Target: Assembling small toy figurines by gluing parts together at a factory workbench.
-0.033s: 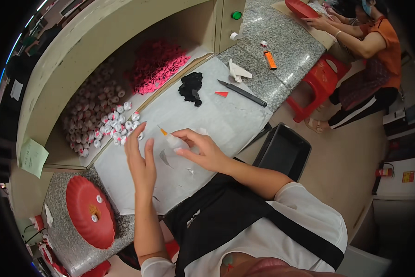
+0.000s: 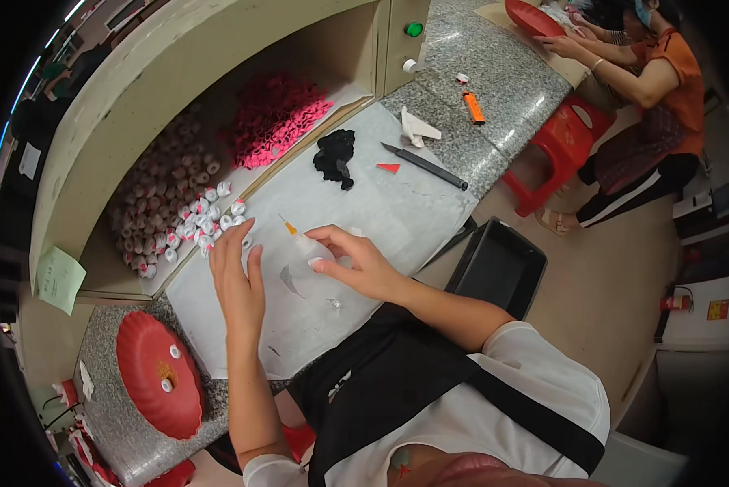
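Note:
My right hand (image 2: 355, 264) is closed round a small translucent squeeze bottle (image 2: 306, 246) with an orange needle tip. Its thin needle points up and left, over the white paper sheet (image 2: 218, 325). To the left, my left hand (image 2: 239, 276) has its fingers apart. Its fingertips are beside a heap of small white ring-shaped parts with pink marks (image 2: 206, 215), and nothing shows between them. Part of the heap is hidden behind those fingers. On the sheet beyond lie a black crumpled lump (image 2: 334, 156), a red scrap (image 2: 388, 168) and a dark cutter knife (image 2: 425, 165).
A beige arched hood (image 2: 178, 57) covers the heap and a pile of pink rings (image 2: 275, 118). At left sits a red scalloped tray (image 2: 149, 381) holding two white parts. An orange lighter (image 2: 473, 108), a black bin (image 2: 502, 264) and a seated co-worker (image 2: 665, 89) are on the right.
My left hand has shifted slightly left, closer to the heap of white parts. The right hand and its bottle have barely moved.

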The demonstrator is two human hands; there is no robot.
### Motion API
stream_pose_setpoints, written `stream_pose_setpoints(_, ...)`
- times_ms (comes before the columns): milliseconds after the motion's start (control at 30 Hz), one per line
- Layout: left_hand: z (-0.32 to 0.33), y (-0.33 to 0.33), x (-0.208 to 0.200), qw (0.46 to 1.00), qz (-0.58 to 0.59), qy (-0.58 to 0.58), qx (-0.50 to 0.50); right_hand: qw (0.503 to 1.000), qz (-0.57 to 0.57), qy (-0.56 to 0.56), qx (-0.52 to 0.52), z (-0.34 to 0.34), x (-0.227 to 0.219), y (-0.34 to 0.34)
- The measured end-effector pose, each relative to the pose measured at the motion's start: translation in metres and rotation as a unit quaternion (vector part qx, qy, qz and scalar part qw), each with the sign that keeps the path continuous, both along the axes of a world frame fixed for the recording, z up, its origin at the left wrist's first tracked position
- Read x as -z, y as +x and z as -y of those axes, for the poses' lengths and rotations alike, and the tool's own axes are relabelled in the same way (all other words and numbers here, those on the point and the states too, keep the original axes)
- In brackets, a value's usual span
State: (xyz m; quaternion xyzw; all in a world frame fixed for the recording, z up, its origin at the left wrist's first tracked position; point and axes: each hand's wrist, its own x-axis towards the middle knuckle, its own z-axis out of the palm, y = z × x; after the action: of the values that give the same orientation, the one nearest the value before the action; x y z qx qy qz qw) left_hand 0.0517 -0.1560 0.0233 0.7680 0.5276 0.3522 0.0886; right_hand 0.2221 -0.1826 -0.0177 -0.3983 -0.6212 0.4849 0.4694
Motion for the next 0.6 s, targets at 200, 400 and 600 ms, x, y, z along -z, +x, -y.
stream_pose_setpoints(200,-0.019,-0.020,0.019,0.972,-0.232,0.019,-0.010,0.996,-0.074,-0.039,0.018,-0.014,0.020,-0.002)
stream_pose_setpoints(400,-0.025,-0.033,0.033,0.979,-0.198,0.032,-0.021,0.980,-0.180,-0.080,0.006,-0.021,0.022,-0.011)
stream_pose_setpoints(600,0.002,-0.030,0.018,0.993,0.098,-0.068,-0.009,0.969,-0.211,-0.127,0.031,-0.010,-0.002,-0.014)
